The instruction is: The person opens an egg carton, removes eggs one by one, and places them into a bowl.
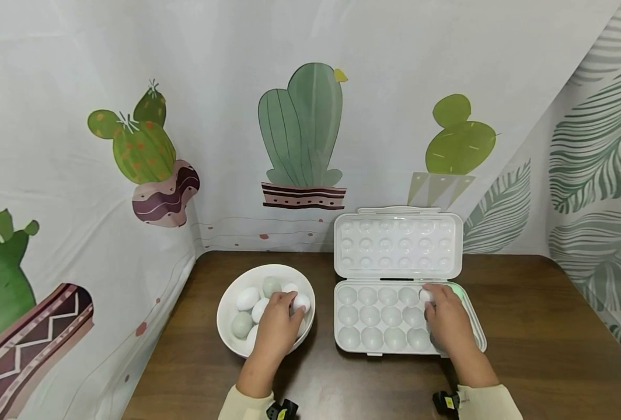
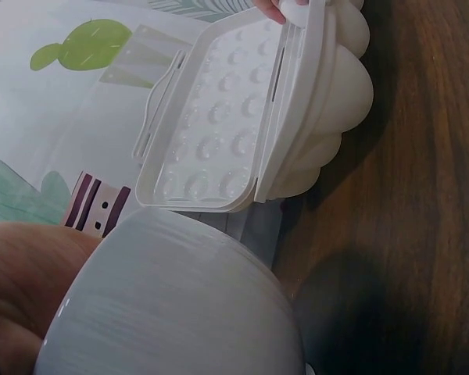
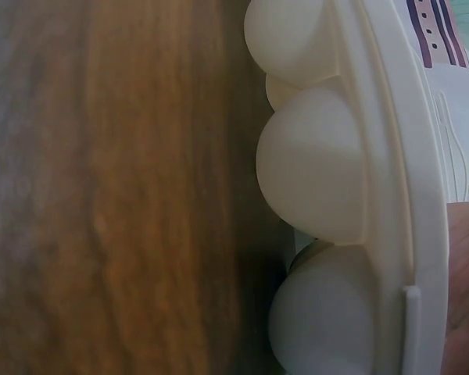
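Observation:
A white bowl (image 1: 228, 335) of white and pale green eggs stands on the left of the table. Inside it, my left hand (image 1: 275, 324) has its thumb and fingers around a white egg (image 1: 302, 301) at the bowl's right side. To the right lies an egg carton (image 1: 369, 348) with its lid (image 1: 400, 271) raised. My right hand (image 1: 449, 318) pinches another white egg (image 1: 425, 296) over the back row, near the right end. A pale green egg (image 1: 457, 290) shows in the back right corner, partly behind that hand. The left wrist view shows the bowl's outer wall (image 2: 172, 297) up close.
Both containers stand on a brown wooden table (image 1: 531, 338), with a gap between them. Behind the table hangs a cloth (image 1: 226, 146) printed with cacti. Rounded cups (image 3: 313, 164) bulge below the carton's rim in the right wrist view.

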Demonstrator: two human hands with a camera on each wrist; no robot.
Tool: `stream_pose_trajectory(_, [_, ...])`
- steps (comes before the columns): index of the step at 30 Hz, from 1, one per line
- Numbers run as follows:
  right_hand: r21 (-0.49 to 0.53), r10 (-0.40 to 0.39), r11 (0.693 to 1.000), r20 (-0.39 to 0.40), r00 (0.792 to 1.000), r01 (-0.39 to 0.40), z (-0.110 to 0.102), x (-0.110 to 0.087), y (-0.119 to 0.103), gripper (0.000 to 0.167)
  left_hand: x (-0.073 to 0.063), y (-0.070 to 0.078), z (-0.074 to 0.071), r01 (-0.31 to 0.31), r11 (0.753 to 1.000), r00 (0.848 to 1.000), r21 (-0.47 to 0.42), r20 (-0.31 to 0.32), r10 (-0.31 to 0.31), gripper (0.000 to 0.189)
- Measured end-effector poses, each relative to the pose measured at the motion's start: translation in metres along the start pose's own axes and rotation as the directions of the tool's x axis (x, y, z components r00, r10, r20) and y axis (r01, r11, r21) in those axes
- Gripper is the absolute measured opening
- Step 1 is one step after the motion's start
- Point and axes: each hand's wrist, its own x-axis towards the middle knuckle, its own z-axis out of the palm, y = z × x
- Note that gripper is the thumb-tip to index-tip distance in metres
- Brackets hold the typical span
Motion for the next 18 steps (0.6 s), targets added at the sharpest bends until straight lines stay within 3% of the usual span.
stream_pose_trajectory(18, [0.003, 0.009, 1.0, 0.006, 1.0, -0.009, 0.0015, -0.0002, 0.0014, 0.039, 0.0009, 0.0007, -0.0006, -0.012, 0.999, 1.0, 0.037, 0.011, 0.012, 0.035])
